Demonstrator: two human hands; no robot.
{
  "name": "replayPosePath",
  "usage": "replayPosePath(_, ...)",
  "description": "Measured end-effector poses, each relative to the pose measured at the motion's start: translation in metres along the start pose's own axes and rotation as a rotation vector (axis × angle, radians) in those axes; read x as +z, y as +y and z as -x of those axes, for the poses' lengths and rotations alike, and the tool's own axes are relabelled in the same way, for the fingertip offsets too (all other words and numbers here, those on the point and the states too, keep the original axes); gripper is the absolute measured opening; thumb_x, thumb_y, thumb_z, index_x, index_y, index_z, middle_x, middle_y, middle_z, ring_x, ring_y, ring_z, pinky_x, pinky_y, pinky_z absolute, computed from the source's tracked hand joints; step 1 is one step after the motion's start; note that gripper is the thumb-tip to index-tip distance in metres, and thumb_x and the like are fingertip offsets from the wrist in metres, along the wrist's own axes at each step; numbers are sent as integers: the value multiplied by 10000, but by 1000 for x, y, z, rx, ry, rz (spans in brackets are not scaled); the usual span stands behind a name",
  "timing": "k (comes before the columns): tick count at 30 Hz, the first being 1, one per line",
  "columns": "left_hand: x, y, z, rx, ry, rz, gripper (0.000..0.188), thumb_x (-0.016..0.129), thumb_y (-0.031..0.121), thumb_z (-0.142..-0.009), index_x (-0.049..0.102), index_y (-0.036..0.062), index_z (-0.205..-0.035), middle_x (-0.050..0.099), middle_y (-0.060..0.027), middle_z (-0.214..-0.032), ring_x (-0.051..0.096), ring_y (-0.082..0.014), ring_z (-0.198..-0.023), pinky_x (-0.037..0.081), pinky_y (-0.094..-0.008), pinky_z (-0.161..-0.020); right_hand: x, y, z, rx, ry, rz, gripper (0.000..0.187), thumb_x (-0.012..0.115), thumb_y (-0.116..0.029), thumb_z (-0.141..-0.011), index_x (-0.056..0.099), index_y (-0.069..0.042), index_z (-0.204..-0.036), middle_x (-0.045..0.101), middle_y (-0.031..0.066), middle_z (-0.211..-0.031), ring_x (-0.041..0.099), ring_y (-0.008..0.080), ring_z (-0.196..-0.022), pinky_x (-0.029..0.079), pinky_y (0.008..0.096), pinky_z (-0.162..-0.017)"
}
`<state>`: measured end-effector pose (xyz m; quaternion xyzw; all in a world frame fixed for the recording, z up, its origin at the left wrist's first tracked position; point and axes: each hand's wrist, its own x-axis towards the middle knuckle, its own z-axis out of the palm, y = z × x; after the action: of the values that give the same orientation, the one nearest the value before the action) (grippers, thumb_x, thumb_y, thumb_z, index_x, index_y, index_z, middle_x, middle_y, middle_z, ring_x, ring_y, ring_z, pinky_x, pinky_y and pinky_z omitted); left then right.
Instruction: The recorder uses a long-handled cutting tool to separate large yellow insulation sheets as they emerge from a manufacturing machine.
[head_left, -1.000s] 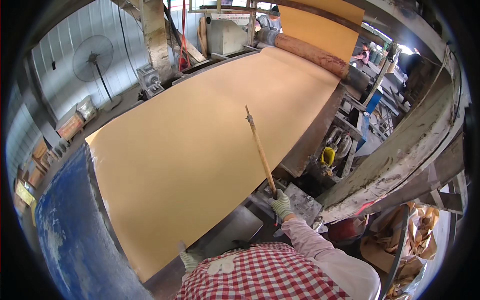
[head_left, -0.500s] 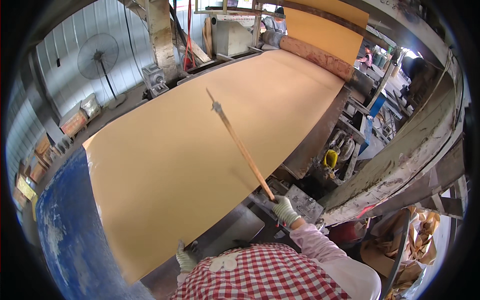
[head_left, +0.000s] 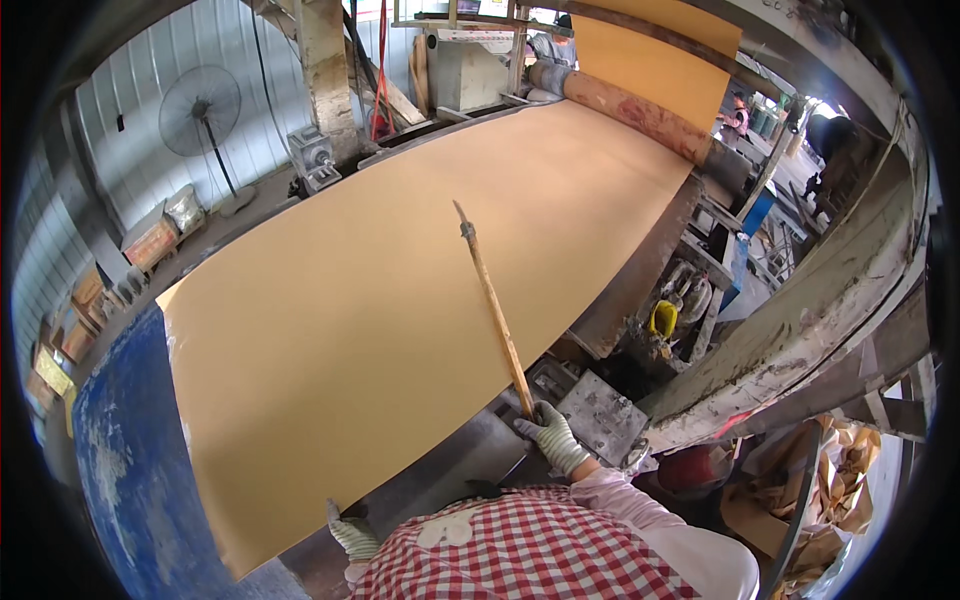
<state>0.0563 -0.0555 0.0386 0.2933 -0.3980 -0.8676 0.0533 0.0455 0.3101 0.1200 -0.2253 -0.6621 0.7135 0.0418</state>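
A long tan sheet (head_left: 380, 300) of paper-like material stretches across the table from a roller at the far end. My right hand (head_left: 557, 442), in a striped white and grey glove, is closed round the lower end of a wooden stick (head_left: 490, 300). A thin pointed blade (head_left: 460, 212) is fixed to the stick's far end, over the middle of the sheet. At the sheet's near edge is my left hand (head_left: 353, 540), gloved alike, fingers apart; whether it touches the sheet I cannot tell.
A reddish roller (head_left: 635, 112) lies across the far end, with an orange-tan sheet (head_left: 650, 55) hanging behind. The blue table end (head_left: 120, 440) is at left. On the right stand a thick dirty beam (head_left: 790, 330) and a bin of crumpled brown paper (head_left: 845, 480). A fan (head_left: 200, 108) stands far left.
My right hand has come down and left with the stick, which now stands steeper, its blade further right and nearer. My left hand has shifted left and nearer. The sheet's near-left end has moved slightly left.
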Motion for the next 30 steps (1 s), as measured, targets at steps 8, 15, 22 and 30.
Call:
replayPosePath(8,57,-93,-23,-493,-209,321,439,578,364,-826,493,82,-1152,538,-82,-1164,529,-250,-1023,431,-392,-871,4,11,6,38,71,31,231,612,-197,-831,543,-27,-971,523,-12,-625,460,62,-498,362,211,-420)
replayPosePath(15,33,-62,-22,-359,-144,95,406,661,357,-763,536,147,-1087,598,-17,-1041,560,-204,-974,475,-342,-739,4,23,8,-93,-3,158,246,658,-134,-793,523,-23,-967,545,-7,-696,469,52,-551,402,205,-468)
replayPosePath(22,16,-30,-12,-266,-80,-1,376,605,400,-789,544,162,-1074,587,28,-1042,528,-155,-955,401,-348,-756,2,47,15,50,-46,142,264,630,-213,-820,524,-21,-967,539,8,-669,448,72,-516,398,233,-463)
replayPosePath(30,-7,-2,-13,-148,-27,-3,416,596,386,-770,536,144,-1103,567,-5,-1093,514,-190,-979,365,-369,-819,10,35,20,58,-117,162,271,627,-212,-822,512,-8,-957,558,55,-738,504,95,-649,438,258,-573)
